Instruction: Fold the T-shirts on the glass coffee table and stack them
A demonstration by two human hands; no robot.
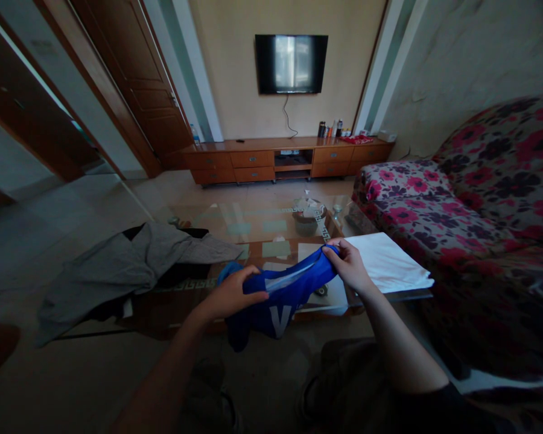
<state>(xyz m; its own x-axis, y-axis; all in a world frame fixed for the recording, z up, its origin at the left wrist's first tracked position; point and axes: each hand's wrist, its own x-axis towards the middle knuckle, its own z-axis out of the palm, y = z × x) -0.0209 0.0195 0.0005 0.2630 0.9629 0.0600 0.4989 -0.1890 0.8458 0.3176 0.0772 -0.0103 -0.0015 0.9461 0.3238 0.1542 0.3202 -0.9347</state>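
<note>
A blue garment with white lettering hangs between my two hands above the near edge of a glass coffee table. My left hand is closed on the garment's left part, fingers wrapped over the cloth. My right hand pinches its upper right edge, held a little higher. The lower part of the garment droops toward my knees.
A grey garment lies spread over the table's left side. A folded white cloth rests on the table's right end. A bowl stands farther back. A floral sofa fills the right. A TV cabinet stands against the far wall.
</note>
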